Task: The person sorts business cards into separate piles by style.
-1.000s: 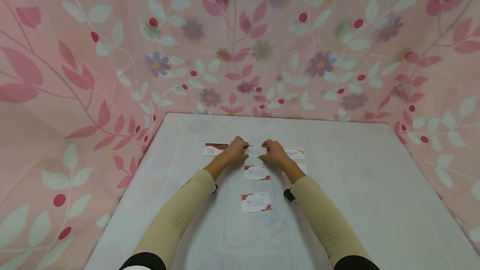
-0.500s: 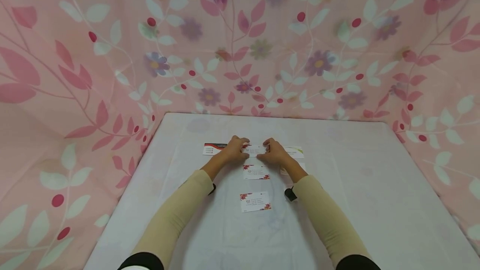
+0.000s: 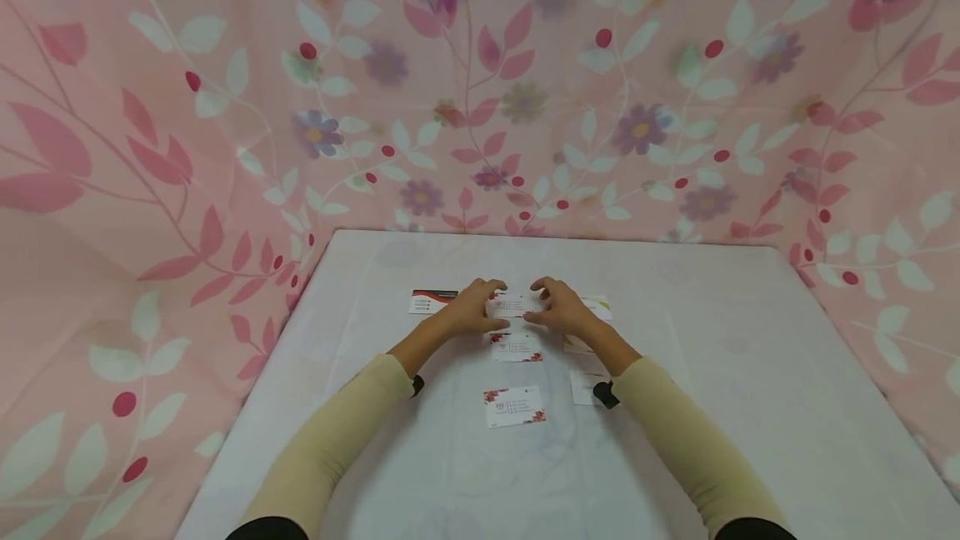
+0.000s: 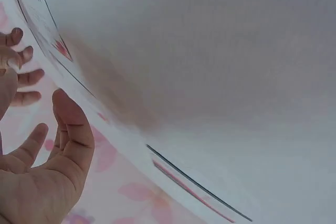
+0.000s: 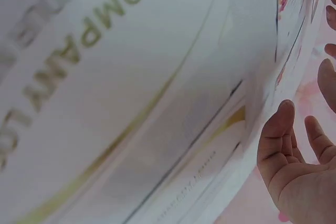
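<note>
A white card with red flowers (image 3: 513,305) lies flat on the table at the far end of a column of matching cards. My left hand (image 3: 474,307) hovers at its left end, thumb and fingers spread apart. On the opposite side my right hand (image 3: 566,309) is held in a similar loose curve. Both wrist views show nothing between the fingers of the left hand (image 4: 58,166) or of the right hand (image 5: 294,166). Nearer me lie a second floral card (image 3: 516,347) and a third floral card (image 3: 515,407).
A red-and-black card (image 3: 427,302) lies left of the far floral card, partly behind the left hand. To the right are a green-edged card (image 3: 600,307), a brownish card (image 3: 576,345) and a white card (image 3: 585,388), partly covered by the right arm. A floral curtain (image 3: 555,107) hangs beyond the white table (image 3: 712,357).
Both hands have let go of the far floral card's ends. The fingers have spread and the hands have drawn slightly apart, the right arm shifting right and uncovering a white card.
</note>
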